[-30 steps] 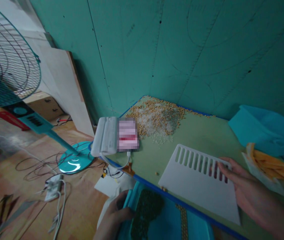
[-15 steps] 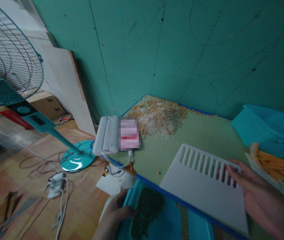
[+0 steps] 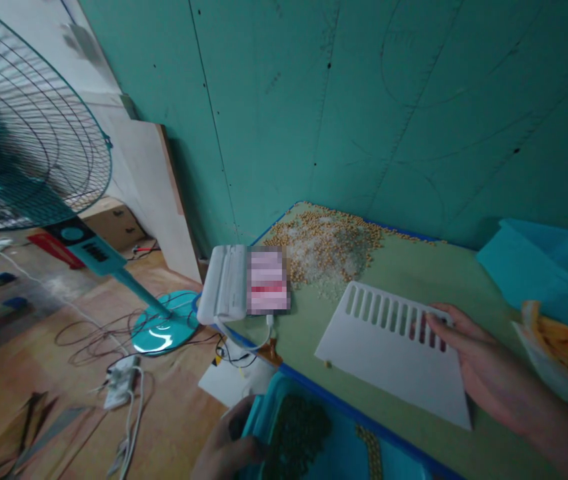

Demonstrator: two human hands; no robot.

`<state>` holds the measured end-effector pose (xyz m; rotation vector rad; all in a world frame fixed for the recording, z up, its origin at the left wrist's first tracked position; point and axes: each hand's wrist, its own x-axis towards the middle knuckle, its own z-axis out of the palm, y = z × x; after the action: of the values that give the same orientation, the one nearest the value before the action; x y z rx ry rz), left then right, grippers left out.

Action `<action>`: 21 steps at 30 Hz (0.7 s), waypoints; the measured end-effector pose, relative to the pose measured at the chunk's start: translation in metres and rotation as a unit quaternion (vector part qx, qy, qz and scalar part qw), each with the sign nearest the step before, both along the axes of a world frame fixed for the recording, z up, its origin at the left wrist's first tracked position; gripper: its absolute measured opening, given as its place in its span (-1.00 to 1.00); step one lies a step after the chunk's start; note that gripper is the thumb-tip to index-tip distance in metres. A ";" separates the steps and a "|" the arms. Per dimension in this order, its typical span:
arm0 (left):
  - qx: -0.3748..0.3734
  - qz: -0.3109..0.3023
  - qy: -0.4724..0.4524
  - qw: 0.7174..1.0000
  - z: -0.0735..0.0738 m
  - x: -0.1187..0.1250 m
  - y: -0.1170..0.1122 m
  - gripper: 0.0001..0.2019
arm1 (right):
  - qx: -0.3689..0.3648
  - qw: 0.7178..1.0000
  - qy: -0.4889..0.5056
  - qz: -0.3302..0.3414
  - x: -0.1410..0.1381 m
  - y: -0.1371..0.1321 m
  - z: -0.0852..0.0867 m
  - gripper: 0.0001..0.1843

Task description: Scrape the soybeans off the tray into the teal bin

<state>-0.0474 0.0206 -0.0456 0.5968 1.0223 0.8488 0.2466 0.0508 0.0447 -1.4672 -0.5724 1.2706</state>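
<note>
My right hand [image 3: 469,363] grips the slotted top edge of a white plastic scraper [image 3: 389,350], fingers through its slots, and holds it tilted on the green table top [image 3: 414,280]. A pile of yellow beans mixed with white grains [image 3: 327,247] lies at the table's far left corner, beyond the scraper. My left hand [image 3: 224,447] is closed on the left rim of a teal tray [image 3: 324,443] held below the table's front edge. The tray holds dark green beans [image 3: 297,433] and a strip of yellow beans [image 3: 375,453]. One stray bean [image 3: 329,364] lies by the scraper's lower edge.
A white device with a cable [image 3: 229,285] sits on the table's left edge. A teal bag [image 3: 539,270] and an orange-filled packet [image 3: 567,353] lie at the right. A teal standing fan [image 3: 34,173], cables and a power strip [image 3: 121,383] are on the wooden floor at left.
The scraper and my right hand have shifted left and a little farther onto the table. The view has tipped slightly; my left hand still holds the tray.
</note>
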 end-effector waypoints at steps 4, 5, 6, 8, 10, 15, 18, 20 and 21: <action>-0.006 -0.005 0.002 1.000 0.004 0.002 0.001 -0.66 | -0.029 0.999 0.017 0.020 -0.007 -0.011 0.001 -0.71; -0.011 -0.007 0.001 1.000 0.005 0.002 0.001 -0.65 | -0.035 0.999 0.023 0.021 -0.009 -0.014 0.001 -0.70; -0.019 -0.008 -0.002 1.000 0.005 0.003 0.001 -0.64 | -0.038 0.999 0.028 0.016 -0.010 -0.017 0.000 -0.70; -0.029 -0.008 -0.005 1.000 0.006 0.004 0.001 -0.63 | -0.042 0.999 0.029 0.002 -0.013 -0.023 -0.001 -0.70; -0.035 0.001 -0.005 0.999 0.005 0.004 0.001 -0.65 | -0.043 0.999 0.023 -0.011 -0.015 -0.026 0.000 -0.69; -0.035 0.022 -0.017 0.999 -0.001 0.004 -0.001 -0.67 | -0.016 1.000 -0.002 -0.018 0.000 -0.014 0.011 -0.61; -0.059 0.047 -0.049 0.996 -0.007 0.004 -0.002 -0.68 | 0.079 0.993 -0.040 -0.073 0.023 0.012 0.015 -0.70; -0.069 0.062 -0.049 0.994 -0.009 0.004 -0.001 -0.67 | 0.143 0.983 -0.059 -0.095 0.039 0.032 0.015 -0.84; -0.068 0.066 -0.036 0.995 -0.008 0.004 -0.001 -0.66 | 0.164 0.980 -0.054 -0.096 0.047 0.041 0.015 -0.89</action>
<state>-0.0431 0.0193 -0.0540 0.3835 1.0525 0.9023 0.2932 0.0920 0.0593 -1.2852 -0.6615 0.9025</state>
